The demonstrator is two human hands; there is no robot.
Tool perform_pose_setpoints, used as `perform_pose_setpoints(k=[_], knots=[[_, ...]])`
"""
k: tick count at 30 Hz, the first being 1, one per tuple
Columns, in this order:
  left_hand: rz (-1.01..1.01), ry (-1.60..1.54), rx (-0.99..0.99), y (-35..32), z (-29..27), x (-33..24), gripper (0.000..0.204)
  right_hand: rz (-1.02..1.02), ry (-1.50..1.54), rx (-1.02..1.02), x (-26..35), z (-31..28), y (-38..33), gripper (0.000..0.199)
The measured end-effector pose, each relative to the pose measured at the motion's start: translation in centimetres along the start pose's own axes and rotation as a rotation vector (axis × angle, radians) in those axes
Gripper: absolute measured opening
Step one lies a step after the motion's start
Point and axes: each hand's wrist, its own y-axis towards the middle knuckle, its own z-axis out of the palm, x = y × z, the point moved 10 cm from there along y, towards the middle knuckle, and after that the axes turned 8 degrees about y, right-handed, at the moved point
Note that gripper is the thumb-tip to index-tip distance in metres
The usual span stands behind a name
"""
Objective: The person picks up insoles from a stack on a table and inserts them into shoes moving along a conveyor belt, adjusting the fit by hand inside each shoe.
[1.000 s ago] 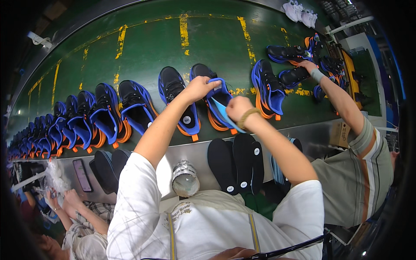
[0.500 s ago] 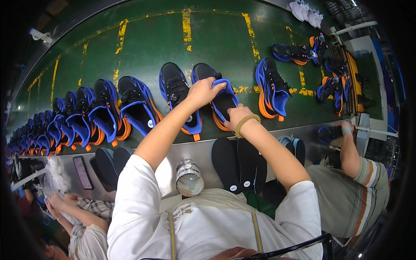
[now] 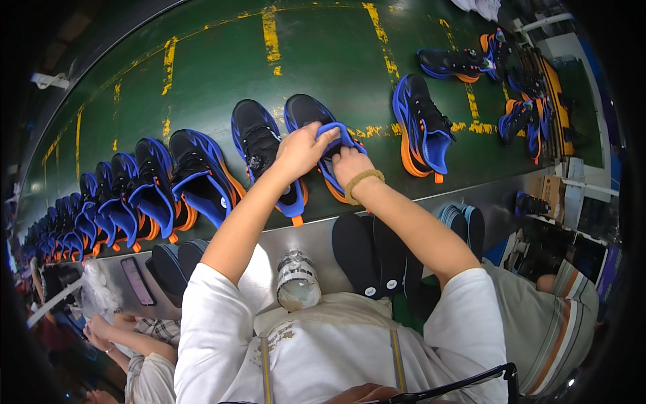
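Note:
A black sneaker [image 3: 304,110] with a blue collar and orange sole lies on the green belt, toe pointing away from me. My left hand [image 3: 301,152] is closed on its blue-lined tongue, thumb on the lining, pulling the opening wide. Into that opening reaches my right hand [image 3: 352,167], a tan band round the wrist; its fingertips are hidden inside the shoe. Just left of the held shoe is another black-and-blue sneaker [image 3: 254,128], partly covered by my left hand and forearm. A further sneaker [image 3: 418,121] stands to the right, its heel toward me.
A long row of matching sneakers [image 3: 195,161] runs left along the green belt [image 3: 215,67]. On the metal ledge [image 3: 316,232] are black insoles [image 3: 353,252], a roll of clear tape [image 3: 297,279] and a phone [image 3: 140,281]. Other people sit at both sides; more shoes [image 3: 457,64] lie far right.
My right hand has moved from the shoe's heel edge forward into its opening. My left hand keeps its hold on the tongue. The person at right has drawn an arm back from the ledge.

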Motion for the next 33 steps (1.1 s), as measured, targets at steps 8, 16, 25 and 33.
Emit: perform_pose_setpoints(k=[8, 16, 25, 33], knots=[[0.003, 0.085, 0.079, -0.4, 0.3, -0.4, 0.048, -0.134, -0.41, 0.516, 0.7, 2.2, -1.0, 0.033], [0.002, -0.028, -0.067, -0.3, -1.0, -0.6, 0.034, -0.226, -0.334, 0.646, 0.0, 5.6, 0.5, 0.031], [0.427, 0.766, -0.164, -0.5, -0.4, -6.3, 0.039, -0.197, -0.051, 0.863, 1.2, 1.2, -6.1, 0.063], [0.483, 0.523, 0.023, 0.4, 0.2, -5.6, 0.02, -0.367, 0.348, -0.59, 1.2, -8.2, -10.0, 0.012]])
